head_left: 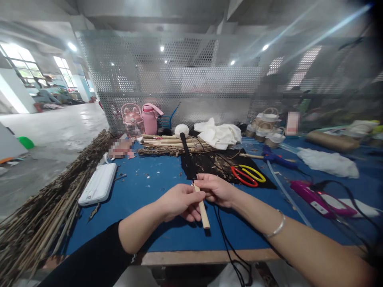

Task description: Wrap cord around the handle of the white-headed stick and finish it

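Observation:
Both hands meet over the front middle of the blue table (161, 235). My left hand (182, 202) is closed around a pale, flat wooden stick (204, 215), its thumb lying across the stick and the lower end pointing toward me. At the stick's upper end my right hand (214, 188) pinches with thumb and fingertips, where a bit of dark cord seems to touch the wood. Black cord (223, 229) hangs below the right hand and over the table's front edge. Just beyond the hands lies a black cloth (206, 161) with plant scraps on it.
Red-and-yellow-handled scissors (244, 176) rest right of the hands, near a blue glue gun (277, 158) and a magenta tool (323, 199). A white power bank (98, 184) and dried stalks (50, 211) lie left. Behind are bundled sticks (167, 144), white cloth (220, 133) and a pink bottle (150, 119).

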A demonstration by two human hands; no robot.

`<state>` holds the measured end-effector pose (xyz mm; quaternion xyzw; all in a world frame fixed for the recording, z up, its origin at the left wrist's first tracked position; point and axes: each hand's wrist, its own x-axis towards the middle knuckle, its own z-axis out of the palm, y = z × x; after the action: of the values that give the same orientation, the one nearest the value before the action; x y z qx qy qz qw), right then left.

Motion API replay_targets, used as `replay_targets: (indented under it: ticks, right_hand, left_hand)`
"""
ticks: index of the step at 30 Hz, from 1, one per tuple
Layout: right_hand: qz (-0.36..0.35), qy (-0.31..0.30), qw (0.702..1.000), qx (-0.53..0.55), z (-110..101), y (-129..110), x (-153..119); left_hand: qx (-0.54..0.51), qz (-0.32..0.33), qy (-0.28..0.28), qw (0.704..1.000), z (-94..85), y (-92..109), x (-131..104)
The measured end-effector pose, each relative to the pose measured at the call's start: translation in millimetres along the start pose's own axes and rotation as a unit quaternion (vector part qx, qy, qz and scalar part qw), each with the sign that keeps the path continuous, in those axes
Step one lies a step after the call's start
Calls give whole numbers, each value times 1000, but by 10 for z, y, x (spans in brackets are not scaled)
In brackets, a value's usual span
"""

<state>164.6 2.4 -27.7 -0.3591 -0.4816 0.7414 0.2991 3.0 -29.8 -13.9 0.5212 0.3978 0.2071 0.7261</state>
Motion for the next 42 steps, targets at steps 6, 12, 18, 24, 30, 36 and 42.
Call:
replay_targets:
  ticks: [6, 12, 18, 24, 30, 36, 42]
  right_hand:
    - [-15, -8, 1000, -13, -24, 3, 6]
    - [24, -65, 997, 22, -73, -67, -45]
    - [8, -21, 1000, -2, 7, -24, -21]
    - [9, -11, 1000, 2, -48, -55, -26]
    - [21, -51, 997, 45, -72, -83, -36]
    - [8, -6, 1000, 14, -12, -27, -7]
    - [17, -2, 1000, 7, -59, -26, -2]
  left_hand:
    - [14, 50, 45, 998, 12, -24, 20]
    - [-79, 33, -28, 996, 30, 32, -45]
    - [25, 9, 57, 998, 13, 5, 6]
    - [5, 57, 68, 996, -3, -14, 23]
    - [-104, 38, 11, 994, 29, 56, -29]
    - [-2, 4, 82, 997, 32, 52, -6]
    - [28, 42, 111, 993, 29, 22, 13]
